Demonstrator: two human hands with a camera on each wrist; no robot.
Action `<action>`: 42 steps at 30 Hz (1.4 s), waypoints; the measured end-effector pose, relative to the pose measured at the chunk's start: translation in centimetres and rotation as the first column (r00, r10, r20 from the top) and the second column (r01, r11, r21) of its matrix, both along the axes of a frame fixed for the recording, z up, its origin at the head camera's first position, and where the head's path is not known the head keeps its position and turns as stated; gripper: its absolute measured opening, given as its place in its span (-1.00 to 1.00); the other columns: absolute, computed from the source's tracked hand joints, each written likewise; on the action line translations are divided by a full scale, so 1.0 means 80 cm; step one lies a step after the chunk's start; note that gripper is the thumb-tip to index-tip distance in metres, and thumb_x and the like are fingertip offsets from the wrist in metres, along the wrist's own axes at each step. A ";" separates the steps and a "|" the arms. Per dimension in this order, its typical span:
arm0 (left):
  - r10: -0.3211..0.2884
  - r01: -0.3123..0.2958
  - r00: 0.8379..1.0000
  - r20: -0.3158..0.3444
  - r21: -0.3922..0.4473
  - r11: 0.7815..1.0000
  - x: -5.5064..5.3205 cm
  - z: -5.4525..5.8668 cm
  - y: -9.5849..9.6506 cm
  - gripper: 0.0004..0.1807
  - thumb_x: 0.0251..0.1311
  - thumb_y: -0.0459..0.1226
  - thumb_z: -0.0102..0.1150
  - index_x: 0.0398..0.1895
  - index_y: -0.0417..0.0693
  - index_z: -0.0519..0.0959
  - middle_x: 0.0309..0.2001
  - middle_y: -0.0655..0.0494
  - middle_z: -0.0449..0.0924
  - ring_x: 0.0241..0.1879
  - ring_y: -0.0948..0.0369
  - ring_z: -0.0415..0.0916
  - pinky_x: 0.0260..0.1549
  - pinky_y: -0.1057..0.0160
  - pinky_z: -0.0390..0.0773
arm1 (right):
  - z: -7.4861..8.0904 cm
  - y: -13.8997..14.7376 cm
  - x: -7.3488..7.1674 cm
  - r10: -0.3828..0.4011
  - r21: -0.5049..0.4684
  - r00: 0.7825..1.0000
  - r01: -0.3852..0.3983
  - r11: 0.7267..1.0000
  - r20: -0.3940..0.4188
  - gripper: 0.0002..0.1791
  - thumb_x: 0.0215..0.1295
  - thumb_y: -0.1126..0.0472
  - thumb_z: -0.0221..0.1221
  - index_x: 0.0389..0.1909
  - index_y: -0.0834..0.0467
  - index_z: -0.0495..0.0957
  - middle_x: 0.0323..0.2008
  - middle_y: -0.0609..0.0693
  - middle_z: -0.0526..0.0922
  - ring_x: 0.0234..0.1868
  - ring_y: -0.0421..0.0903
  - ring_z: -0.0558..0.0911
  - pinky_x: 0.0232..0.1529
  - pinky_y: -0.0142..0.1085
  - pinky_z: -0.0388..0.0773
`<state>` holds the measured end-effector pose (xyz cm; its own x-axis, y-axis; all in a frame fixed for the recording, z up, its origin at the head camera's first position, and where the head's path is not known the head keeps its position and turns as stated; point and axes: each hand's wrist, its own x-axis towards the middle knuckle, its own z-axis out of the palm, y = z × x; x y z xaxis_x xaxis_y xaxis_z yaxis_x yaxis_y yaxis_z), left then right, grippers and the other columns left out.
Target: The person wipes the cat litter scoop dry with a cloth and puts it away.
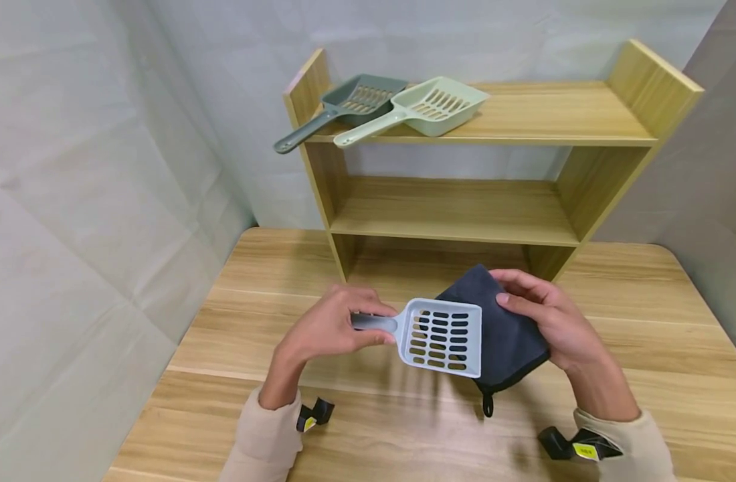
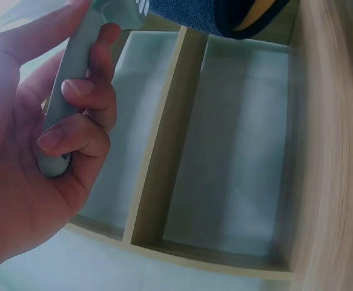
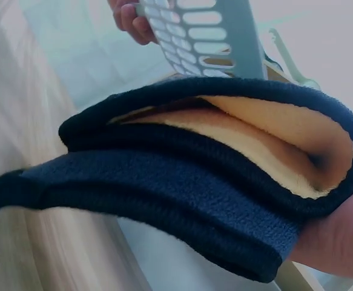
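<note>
My left hand (image 1: 338, 320) grips the handle of a pale grey-blue litter scoop (image 1: 442, 302), its slotted pan pointing right. In the left wrist view the fingers curl round the scoop's handle (image 2: 73, 76). My right hand (image 1: 551, 318) holds a folded dark navy cloth (image 1: 509, 338), thumb on top and the other fingers partly hidden behind it. Black edging and a small hanging loop show on the cloth. The right wrist view shows the cloth's yellow-orange inner side (image 3: 249, 142) within the fold. The scoop's pan overlaps the cloth in the head view; whether they touch I cannot tell.
A wooden shelf unit (image 1: 452, 227) stands at the back of the wooden table (image 1: 247, 348). On its top board, at the left, lie a dark grey-green litter scoop (image 1: 304, 132) and a pale green one (image 1: 368, 129), with handles jutting past the front edge.
</note>
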<state>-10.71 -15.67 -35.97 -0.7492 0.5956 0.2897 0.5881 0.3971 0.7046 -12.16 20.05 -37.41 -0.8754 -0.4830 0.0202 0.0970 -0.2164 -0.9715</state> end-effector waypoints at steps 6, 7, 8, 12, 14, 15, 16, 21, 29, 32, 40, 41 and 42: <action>-0.067 0.066 0.997 0.044 0.029 0.997 -0.001 -0.003 0.004 -0.68 0.08 -0.30 0.67 -0.06 -0.02 0.87 -0.35 0.23 0.75 -0.42 0.40 0.51 -0.40 0.37 0.54 | -0.004 -0.006 0.001 0.090 0.033 0.995 -0.089 0.995 -0.037 -0.58 0.62 0.43 0.05 0.25 -0.03 0.66 0.03 -0.10 0.77 -0.09 -0.17 0.81 -0.20 -0.27 0.79; -0.075 0.074 0.996 0.048 0.031 0.997 -0.001 -0.003 0.004 -0.68 0.07 -0.29 0.67 -0.07 -0.02 0.87 -0.35 0.23 0.74 -0.42 0.40 0.51 -0.40 0.38 0.52 | -0.004 -0.007 0.001 0.104 0.042 0.994 -0.102 0.994 -0.046 -0.58 0.62 0.44 0.05 0.24 -0.03 0.67 0.03 -0.09 0.78 -0.09 -0.17 0.81 -0.20 -0.27 0.79; -0.084 0.082 0.995 0.049 0.035 0.996 -0.001 -0.004 0.005 -0.68 0.06 -0.30 0.68 -0.07 -0.02 0.87 -0.36 0.23 0.74 -0.43 0.40 0.50 -0.41 0.38 0.51 | -0.005 -0.008 0.001 0.116 0.050 0.992 -0.113 0.992 -0.051 -0.58 0.62 0.43 0.05 0.24 -0.04 0.67 0.02 -0.09 0.79 -0.10 -0.17 0.81 -0.19 -0.27 0.79; -0.114 0.112 0.992 0.048 0.040 0.993 -0.001 -0.006 0.008 -0.67 0.04 -0.31 0.68 -0.08 -0.01 0.87 -0.38 0.25 0.71 -0.44 0.42 0.45 -0.42 0.40 0.46 | -0.008 -0.013 0.002 0.141 0.086 0.988 -0.136 0.987 -0.056 -0.60 0.61 0.41 0.08 0.22 -0.05 0.68 -0.01 -0.08 0.79 -0.09 -0.17 0.81 -0.18 -0.28 0.79; -0.124 0.122 0.991 0.053 0.040 0.992 -0.001 -0.008 0.010 -0.67 0.04 -0.33 0.68 -0.07 -0.02 0.87 -0.39 0.26 0.70 -0.45 0.42 0.44 -0.43 0.40 0.45 | -0.009 -0.016 0.002 0.140 0.105 0.988 -0.134 0.985 -0.057 -0.61 0.61 0.40 0.09 0.21 -0.05 0.68 -0.01 -0.08 0.79 -0.09 -0.18 0.80 -0.18 -0.29 0.78; -0.127 0.125 0.990 0.058 0.040 0.991 -0.001 -0.008 0.011 -0.67 0.04 -0.33 0.68 -0.07 -0.02 0.87 -0.40 0.25 0.69 -0.45 0.42 0.43 -0.43 0.40 0.45 | -0.009 -0.016 0.002 0.139 0.112 0.989 -0.132 0.985 -0.057 -0.62 0.60 0.39 0.10 0.21 -0.05 0.68 -0.01 -0.08 0.79 -0.09 -0.18 0.80 -0.18 -0.29 0.78; -0.128 0.126 0.990 0.063 0.040 0.991 -0.001 -0.009 0.011 -0.67 0.05 -0.34 0.67 -0.06 -0.02 0.87 -0.40 0.25 0.69 -0.45 0.42 0.43 -0.42 0.40 0.46 | -0.009 -0.017 0.002 0.137 0.120 0.989 -0.129 0.984 -0.060 -0.62 0.60 0.39 0.10 0.21 -0.05 0.68 -0.01 -0.08 0.79 -0.09 -0.19 0.79 -0.19 -0.29 0.78; -0.110 0.108 0.991 0.076 0.029 0.994 -0.002 -0.008 0.008 -0.67 0.08 -0.31 0.66 -0.05 -0.03 0.87 -0.36 0.24 0.72 -0.42 0.40 0.47 -0.38 0.39 0.50 | -0.007 -0.011 0.002 0.140 0.122 0.988 -0.131 0.984 -0.067 -0.61 0.60 0.41 0.10 0.22 -0.05 0.68 0.00 -0.08 0.79 -0.10 -0.17 0.80 -0.19 -0.28 0.79; -0.065 0.065 0.995 0.074 -0.001 0.998 -0.006 -0.005 -0.006 -0.66 0.10 -0.27 0.66 -0.03 -0.04 0.86 -0.38 0.26 0.68 -0.44 0.39 0.43 -0.41 0.40 0.44 | 0.001 0.006 0.000 0.151 0.088 0.983 -0.142 0.986 -0.105 -0.56 0.61 0.47 0.02 0.26 0.00 0.66 0.03 -0.06 0.80 -0.11 -0.16 0.82 -0.21 -0.26 0.79; -0.071 0.071 0.995 0.073 0.003 0.997 -0.006 -0.006 -0.007 -0.66 0.10 -0.28 0.66 -0.02 -0.06 0.86 -0.40 0.24 0.65 -0.44 0.39 0.41 -0.42 0.39 0.44 | 0.001 0.007 -0.001 0.163 0.075 0.982 -0.156 0.985 -0.099 -0.55 0.62 0.47 0.00 0.26 0.00 0.66 0.02 -0.06 0.80 -0.12 -0.16 0.83 -0.22 -0.25 0.79; -0.093 0.091 0.993 0.067 0.023 0.996 -0.006 -0.010 -0.001 -0.65 0.09 -0.28 0.66 -0.01 -0.05 0.86 -0.43 0.25 0.60 -0.46 0.38 0.35 -0.42 0.43 0.38 | -0.001 -0.001 0.002 0.184 -0.003 0.982 -0.184 0.983 -0.044 -0.53 0.63 0.47 -0.03 0.29 0.00 0.64 0.01 -0.02 0.80 -0.16 -0.12 0.85 -0.26 -0.21 0.80; -0.094 0.093 0.993 0.067 0.026 0.995 -0.006 -0.011 0.000 -0.65 0.09 -0.28 0.66 -0.01 -0.04 0.86 -0.43 0.26 0.60 -0.46 0.37 0.36 -0.41 0.43 0.38 | -0.002 -0.003 0.002 0.187 -0.011 0.982 -0.188 0.982 -0.037 -0.53 0.64 0.47 -0.03 0.28 0.00 0.64 0.01 -0.03 0.80 -0.16 -0.12 0.85 -0.26 -0.21 0.80; -0.100 0.099 0.993 0.066 0.031 0.995 -0.006 -0.012 0.001 -0.65 0.08 -0.28 0.66 -0.01 -0.04 0.86 -0.41 0.26 0.62 -0.45 0.36 0.37 -0.41 0.43 0.39 | -0.002 -0.005 0.002 0.193 -0.020 0.981 -0.193 0.981 -0.031 -0.53 0.64 0.47 -0.03 0.28 0.00 0.64 0.02 -0.03 0.80 -0.15 -0.12 0.85 -0.25 -0.21 0.80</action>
<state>-11.21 -15.58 -36.89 -0.7049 0.6606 0.2581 0.5748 0.3189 0.7536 -11.97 19.68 -37.61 -0.7647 -0.6419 0.0571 0.1112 -0.2188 -0.9694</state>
